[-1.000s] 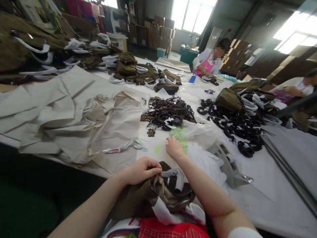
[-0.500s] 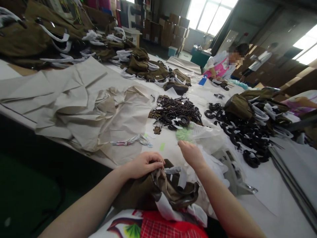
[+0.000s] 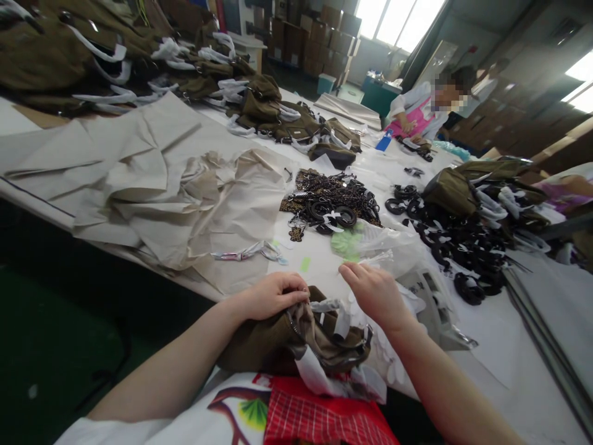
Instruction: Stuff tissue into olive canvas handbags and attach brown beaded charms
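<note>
An olive-brown bag (image 3: 259, 343) with an open zipped mouth lies in front of my body, its handles wrapped in white. My left hand (image 3: 275, 298) is closed on the upper edge of this bag, thumb on top and fingers curled over. To the right of the bag, my right hand (image 3: 375, 293) hovers over the table with its fingers drawn together, their tips pointing left. Whatever is in those fingers, if anything, is hidden. Just beyond the right hand are thin white strands (image 3: 386, 255) and a clear plastic bag (image 3: 398, 241).
Dark beaded straps (image 3: 333, 191) form a heap ahead. Crumpled beige paper (image 3: 152, 185) covers the left side, with a thread snipper (image 3: 227, 256) on it. Black coiled straps (image 3: 445, 247) and more olive bags (image 3: 449, 188) lie right. A co-worker (image 3: 417, 117) stands across the table.
My right hand has shifted slightly right and back towards me, and the thin white strands now show behind it. The left hand keeps its hold on the bag. The view has tilted a little.
</note>
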Available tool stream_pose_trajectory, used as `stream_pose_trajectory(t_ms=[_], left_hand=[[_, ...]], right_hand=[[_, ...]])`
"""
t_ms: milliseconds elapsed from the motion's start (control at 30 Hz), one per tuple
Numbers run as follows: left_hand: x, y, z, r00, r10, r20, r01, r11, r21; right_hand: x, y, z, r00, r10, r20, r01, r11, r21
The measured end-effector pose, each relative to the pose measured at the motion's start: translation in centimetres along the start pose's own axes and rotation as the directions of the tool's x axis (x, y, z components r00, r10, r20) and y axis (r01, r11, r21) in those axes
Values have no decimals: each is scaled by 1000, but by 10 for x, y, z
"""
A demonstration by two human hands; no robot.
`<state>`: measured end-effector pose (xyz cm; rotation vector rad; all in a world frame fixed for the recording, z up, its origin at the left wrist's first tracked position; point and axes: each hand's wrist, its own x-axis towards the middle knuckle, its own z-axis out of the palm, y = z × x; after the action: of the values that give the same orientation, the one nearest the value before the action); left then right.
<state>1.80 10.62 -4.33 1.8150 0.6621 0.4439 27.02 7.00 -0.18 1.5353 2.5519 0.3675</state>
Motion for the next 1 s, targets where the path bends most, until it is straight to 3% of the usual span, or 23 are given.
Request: stream_pose_trajectory(t_ms=[167, 400, 533, 600, 667, 700, 767, 833, 933, 1000], left_hand=[[-4, 3, 1, 996, -78, 36, 79, 996, -40], [-11, 8, 3, 997, -81, 11, 82, 991, -105], [-12, 7, 3, 997, -76, -22, 73, 991, -112], [-11, 6, 4, 997, -68, -30, 64, 991, -116], [-9, 5, 4, 998, -54, -33, 50, 992, -119], [-8, 5, 4, 998, -48, -33, 44, 991, -123], [-7, 6, 4, 999, -38, -31, 33, 991, -130], [-7, 8, 3, 999, -29, -31, 25, 993, -120], [-8, 8, 2, 999, -32, -39, 28, 996, -86], [-10, 6, 2, 998, -39, -48, 35, 996, -84]], right_hand=[[3, 4, 10, 1000, 27, 15, -27, 999, 17], [19, 51, 65, 917, 332, 222, -345, 938, 24], [14, 58, 66, 901, 395, 180, -409, 911, 45], [8, 41, 50, 910, 412, 41, -414, 900, 134], [2, 14, 28, 907, 381, -178, -320, 900, 295], [1, -1, 17, 908, 320, -272, -209, 907, 367], [3, -27, 1, 927, 154, -343, 12, 899, 438], [10, -43, -6, 963, 44, -267, 88, 884, 460], [20, -49, -4, 999, 4, -43, 16, 887, 462], [19, -46, -4, 999, 35, 37, -48, 880, 472]])
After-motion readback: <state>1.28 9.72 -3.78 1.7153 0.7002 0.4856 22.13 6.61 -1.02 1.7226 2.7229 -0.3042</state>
